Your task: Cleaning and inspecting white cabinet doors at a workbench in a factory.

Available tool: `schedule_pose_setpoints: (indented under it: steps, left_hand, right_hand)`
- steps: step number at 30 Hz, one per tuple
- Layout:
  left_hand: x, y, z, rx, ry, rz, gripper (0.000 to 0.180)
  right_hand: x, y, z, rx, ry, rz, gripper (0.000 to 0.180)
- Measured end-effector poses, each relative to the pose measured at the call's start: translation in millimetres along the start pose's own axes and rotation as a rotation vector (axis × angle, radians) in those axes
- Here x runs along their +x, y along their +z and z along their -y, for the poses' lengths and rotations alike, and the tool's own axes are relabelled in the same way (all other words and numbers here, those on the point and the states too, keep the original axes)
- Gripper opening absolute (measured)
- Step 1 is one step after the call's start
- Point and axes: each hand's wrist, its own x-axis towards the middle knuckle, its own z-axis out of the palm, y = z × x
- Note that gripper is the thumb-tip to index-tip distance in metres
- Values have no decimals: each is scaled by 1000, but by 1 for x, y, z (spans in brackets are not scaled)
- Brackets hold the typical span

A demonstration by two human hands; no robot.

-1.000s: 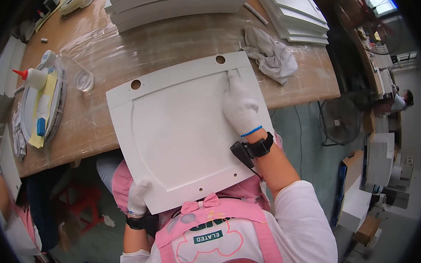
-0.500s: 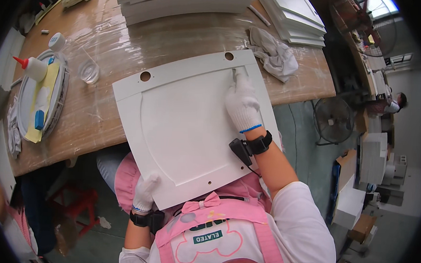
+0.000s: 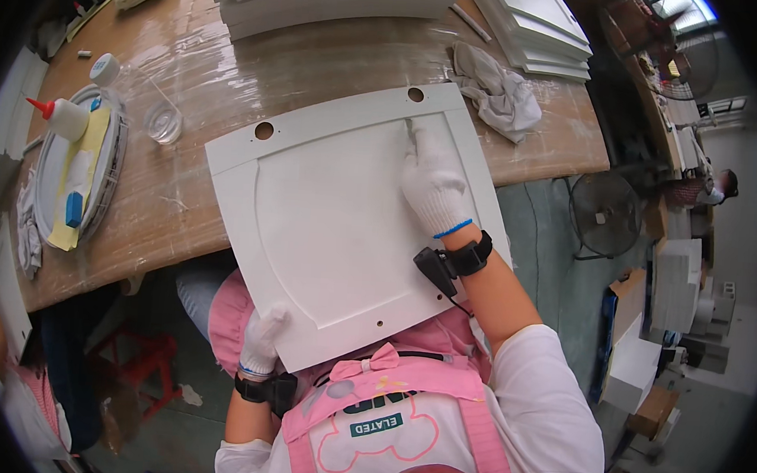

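Observation:
A white cabinet door panel [image 3: 336,225] with a recessed, curved-edge field rests across my lap and leans on the table edge. Two round holes pierce its far rail. My left hand [image 3: 261,340], in a white knit glove, grips the panel's near left corner, thumb on top. Also gloved, my right hand [image 3: 434,177] lies over the far right part of the recess. Its fingers are pressed together around a small greyish thing [image 3: 409,127] at the inner edge of the far rail; its kind is too small to tell.
The plastic-covered table [image 3: 337,71] bears stacked white panels [image 3: 340,13], more panels at far right [image 3: 543,30] and a crumpled white cloth [image 3: 496,92]. At left are a clear cup [image 3: 163,124] and a red-tipped glue bottle [image 3: 67,120] on a round lid. A floor fan [image 3: 603,217] stands right.
My right hand has slid slightly left along the far inner edge of the panel. The left hand keeps its grip, and the view has shifted a little.

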Motion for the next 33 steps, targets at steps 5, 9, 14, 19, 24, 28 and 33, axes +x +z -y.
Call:
schedule_pose_setpoints:
  steps: [5, 9, 14, 19, 24, 28, 33]
  left_hand:
    - [-1, 0, 1, 49, 25, -14, 38]
    - [-3, -8, 4, -10, 26, -14, 37]
    - [1, -3, 4, 58, 55, 30, 39]
    - [-3, 10, -2, 108, 37, -32, 40]
    - [-8, 2, -2, 325, 45, -136, 28]
    - [-2, 20, -7, 60, 12, -141, 26]
    - [-8, 27, -12, 271, 53, -125, 27]
  right_hand:
    - [1, 14, -11, -43, -125, -213, 29]
    - [4, 5, -7, 81, -40, -148, 29]
    - [3, 6, -12, -4, -149, -208, 26]
    - [9, 13, -20, 87, -139, -313, 25]
    - [-6, 10, 4, 13, -290, -75, 26]
    - [-8, 17, 8, 148, -258, -219, 27]
    - [-25, 22, 52, -172, -208, 40, 29]
